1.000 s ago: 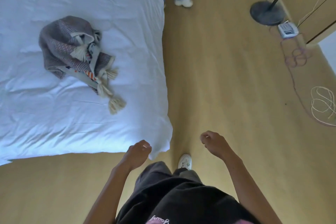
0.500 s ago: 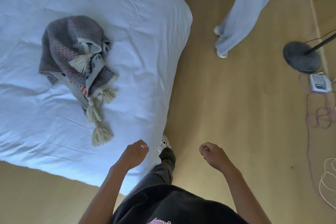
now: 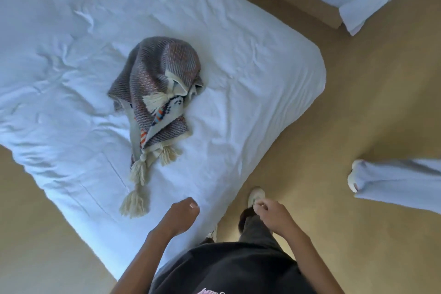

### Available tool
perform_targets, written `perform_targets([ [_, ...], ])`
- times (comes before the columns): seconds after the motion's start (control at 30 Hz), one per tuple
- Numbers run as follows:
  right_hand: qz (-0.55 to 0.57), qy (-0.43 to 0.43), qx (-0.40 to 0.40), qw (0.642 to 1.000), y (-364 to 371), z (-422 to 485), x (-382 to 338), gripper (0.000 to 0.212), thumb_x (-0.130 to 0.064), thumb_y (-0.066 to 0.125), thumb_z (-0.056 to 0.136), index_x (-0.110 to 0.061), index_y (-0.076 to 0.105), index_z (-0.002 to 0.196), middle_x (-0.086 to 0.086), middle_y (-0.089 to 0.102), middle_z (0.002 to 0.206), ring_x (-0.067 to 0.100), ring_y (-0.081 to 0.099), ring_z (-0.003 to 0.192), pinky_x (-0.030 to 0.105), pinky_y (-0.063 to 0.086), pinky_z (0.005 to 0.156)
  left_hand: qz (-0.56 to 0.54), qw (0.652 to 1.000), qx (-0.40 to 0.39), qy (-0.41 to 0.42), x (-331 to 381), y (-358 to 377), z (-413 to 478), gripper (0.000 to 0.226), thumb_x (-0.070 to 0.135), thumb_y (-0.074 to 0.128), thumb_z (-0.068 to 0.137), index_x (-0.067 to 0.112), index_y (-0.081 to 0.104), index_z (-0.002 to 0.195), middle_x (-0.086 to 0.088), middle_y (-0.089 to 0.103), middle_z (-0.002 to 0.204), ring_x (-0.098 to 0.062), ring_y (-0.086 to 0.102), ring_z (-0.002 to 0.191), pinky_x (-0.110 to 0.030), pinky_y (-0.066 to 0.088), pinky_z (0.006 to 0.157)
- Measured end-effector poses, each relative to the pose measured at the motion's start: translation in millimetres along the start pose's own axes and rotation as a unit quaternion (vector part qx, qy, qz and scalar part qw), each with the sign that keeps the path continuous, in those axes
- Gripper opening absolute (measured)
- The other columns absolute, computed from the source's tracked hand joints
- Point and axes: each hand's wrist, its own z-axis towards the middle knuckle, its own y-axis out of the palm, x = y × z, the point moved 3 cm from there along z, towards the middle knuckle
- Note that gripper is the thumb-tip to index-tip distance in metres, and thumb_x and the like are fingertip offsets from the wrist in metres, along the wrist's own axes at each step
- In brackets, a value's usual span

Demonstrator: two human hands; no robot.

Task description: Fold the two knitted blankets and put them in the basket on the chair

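Since nothing's picked up yet, left hand (image 3: 182, 213) hangs over the bed (image 3: 250, 67) edge and right hand (image 3: 272, 218) over the floor (image 3: 334, 126), both empty w/ fingers loosely curled. Knitted blanket (image 3: 157, 93) lies mid-bed in a crumpled heap: chunky grey-pink weave, cream tassels, prob. soft and floppy. Basket and chair not in view.

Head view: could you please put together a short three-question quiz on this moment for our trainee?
1. True or false: the knitted blanket lies neatly folded on the bed.
2. Multiple choice: the left hand holds A) a tassel, B) the bed sheet, C) nothing.
3. Fill in: the blanket's tassels are ___ in colour.
Key: 1 false, it lies in a crumpled heap; 2 C; 3 cream.
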Motion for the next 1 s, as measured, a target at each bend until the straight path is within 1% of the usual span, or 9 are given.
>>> perform_targets([
  [0.07, -0.029, -0.016, -0.025, 0.999, -24, 27, -16, 0.019, -0.029, 0.044, 0.093, -0.023, 0.054, 0.078, -0.006, 0.055, 0.073, 0.01, 0.049, 0.067, 0.023, 0.038, 0.06, -0.035, 0.999, 0.022, -0.027, 11, -8, 12, 0.019, 0.031, 0.04, 0.095, 0.025, 0.054, 0.107, -0.003, 0.059, 0.12, -0.014, 0.056, 0.089, -0.022, 0.04, 0.069],
  [0.2, -0.117, -0.055, -0.09, 0.987, -77, 86, -48, 0.023, -0.029, 0.041, 0.093, -0.015, 0.047, 0.075, 0.0, 0.047, 0.072, 0.015, 0.043, 0.065, 0.027, 0.034, 0.061, -0.1, 0.989, 0.061, -0.092, 36, -15, 42, 0.028, 0.033, 0.039, 0.095, 0.022, 0.054, 0.116, -0.003, 0.057, 0.12, -0.014, 0.057, 0.087, -0.023, 0.043, 0.07],
  [0.27, -0.155, -0.087, -0.109, 0.978, -109, 117, -69, 0.024, -0.028, 0.041, 0.094, -0.012, 0.044, 0.077, 0.004, 0.044, 0.074, 0.016, 0.041, 0.066, 0.029, 0.031, 0.061, -0.153, 0.976, 0.085, -0.127, 51, -17, 53, 0.023, 0.033, 0.04, 0.095, 0.022, 0.054, 0.11, -0.002, 0.058, 0.114, -0.016, 0.058, 0.089, -0.024, 0.044, 0.07],
  [0.4, -0.23, -0.127, -0.115, 0.958, -169, 171, -105, 0.025, -0.027, 0.041, 0.094, -0.006, 0.054, 0.09, 0.008, 0.056, 0.086, 0.018, 0.052, 0.074, 0.028, 0.038, 0.063, -0.235, 0.95, 0.105, -0.179, 78, -14, 59, 0.019, 0.031, 0.042, 0.095, 0.02, 0.055, 0.103, -0.003, 0.061, 0.105, -0.02, 0.061, 0.092, -0.025, 0.044, 0.066],
  [0.5, -0.283, -0.134, -0.128, 0.941, -192, 206, -129, 0.025, -0.027, 0.041, 0.092, -0.005, 0.055, 0.09, 0.011, 0.058, 0.089, 0.022, 0.055, 0.079, 0.029, 0.039, 0.064, -0.277, 0.929, 0.117, -0.216, 88, -9, 58, 0.019, 0.031, 0.042, 0.095, 0.021, 0.055, 0.102, -0.004, 0.061, 0.104, -0.02, 0.061, 0.093, -0.025, 0.042, 0.066],
  [0.6, -0.327, -0.15, -0.159, 0.92, -186, 229, -159, 0.018, -0.027, 0.043, 0.091, -0.015, 0.054, 0.083, 0.003, 0.058, 0.086, 0.021, 0.056, 0.081, 0.031, 0.041, 0.068, -0.317, 0.906, 0.132, -0.248, 90, -3, 57, 0.017, 0.032, 0.042, 0.095, 0.022, 0.055, 0.1, -0.005, 0.061, 0.109, -0.02, 0.061, 0.093, -0.026, 0.042, 0.069],
  [0.77, -0.399, -0.187, -0.212, 0.872, -145, 242, -207, 0.024, -0.029, 0.041, 0.093, -0.009, 0.054, 0.096, 0.005, 0.06, 0.096, 0.021, 0.058, 0.085, 0.031, 0.045, 0.066, -0.359, 0.879, 0.144, -0.278, 78, 2, 67, 0.017, 0.03, 0.042, 0.095, 0.021, 0.054, 0.101, -0.006, 0.062, 0.109, -0.021, 0.061, 0.096, -0.028, 0.043, 0.07],
  [0.9, -0.451, -0.225, -0.21, 0.838, -115, 256, -244, 0.017, -0.029, 0.041, 0.094, -0.018, 0.054, 0.095, 0.0, 0.059, 0.1, 0.014, 0.055, 0.083, 0.029, 0.044, 0.068, -0.386, 0.868, 0.151, -0.274, 56, -8, 94, 0.015, 0.031, 0.042, 0.096, 0.022, 0.053, 0.101, -0.006, 0.06, 0.111, -0.02, 0.06, 0.093, -0.03, 0.047, 0.075],
  [1.0, -0.478, -0.256, -0.189, 0.819, -90, 268, -273, 0.027, -0.026, 0.043, 0.094, -0.014, 0.056, 0.114, 0.003, 0.061, 0.112, 0.018, 0.056, 0.097, 0.029, 0.045, 0.078, -0.396, 0.862, 0.173, -0.263, 35, -29, 121, 0.021, 0.028, 0.042, 0.096, 0.016, 0.055, 0.107, -0.006, 0.059, 0.112, -0.019, 0.055, 0.088, -0.027, 0.043, 0.072],
])
